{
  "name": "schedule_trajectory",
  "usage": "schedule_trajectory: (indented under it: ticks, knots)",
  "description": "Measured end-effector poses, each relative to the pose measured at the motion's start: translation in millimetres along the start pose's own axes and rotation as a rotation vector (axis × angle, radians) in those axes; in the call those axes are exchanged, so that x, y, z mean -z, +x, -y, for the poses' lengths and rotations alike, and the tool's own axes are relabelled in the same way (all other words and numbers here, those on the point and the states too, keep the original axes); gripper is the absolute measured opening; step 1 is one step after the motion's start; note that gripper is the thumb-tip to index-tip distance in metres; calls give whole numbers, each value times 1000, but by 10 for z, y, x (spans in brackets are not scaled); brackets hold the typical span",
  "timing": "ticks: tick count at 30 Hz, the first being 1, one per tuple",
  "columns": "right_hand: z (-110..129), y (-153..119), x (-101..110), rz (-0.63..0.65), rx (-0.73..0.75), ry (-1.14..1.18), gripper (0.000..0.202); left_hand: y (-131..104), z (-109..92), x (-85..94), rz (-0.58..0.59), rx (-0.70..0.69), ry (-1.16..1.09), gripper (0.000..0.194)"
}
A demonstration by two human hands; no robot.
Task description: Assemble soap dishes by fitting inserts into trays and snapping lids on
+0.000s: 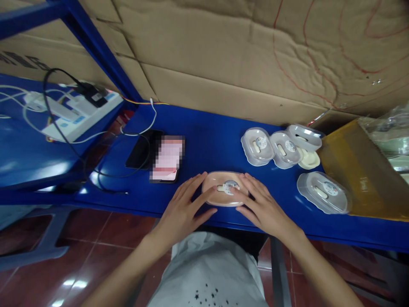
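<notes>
A pinkish oval container with a clear lid and a round label lies on the blue table near its front edge. My left hand rests at its left side, fingers apart, with a fingertip on the lid. From the right, my right hand touches the container's other side, its fingers also spread and one fingertip by the label. Neither hand is wrapped round it; both press on its rim and top.
Similar clear-lidded containers stand at the right, one behind my right hand and another beside a cardboard box. Left are a lit phone, a black phone, cables and a power strip. Cardboard lines the back.
</notes>
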State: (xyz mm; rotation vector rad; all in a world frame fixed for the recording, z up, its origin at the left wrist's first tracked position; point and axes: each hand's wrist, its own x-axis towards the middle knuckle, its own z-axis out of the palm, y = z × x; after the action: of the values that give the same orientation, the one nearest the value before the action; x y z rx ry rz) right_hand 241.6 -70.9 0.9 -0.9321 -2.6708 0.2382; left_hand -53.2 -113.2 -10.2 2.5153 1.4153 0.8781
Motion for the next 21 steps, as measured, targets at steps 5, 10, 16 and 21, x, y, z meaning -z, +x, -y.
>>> schedule_trajectory:
  ticks: [5,10,16,21]
  knots:
    - [-160,132,122,-26,-92,-30,85,397,57,49,-2,-33,155,40]
    - [-366,93,367,-225,-343,-135,76,1152,217,30,88,138,368,43]
    - [-556,-64,440,-258,-577,-339,65,1489,34,-76,78,59,394,56]
    - [-678,45,281,-184,-686,-351,73,1165,-103,-194,140,-33,302,52]
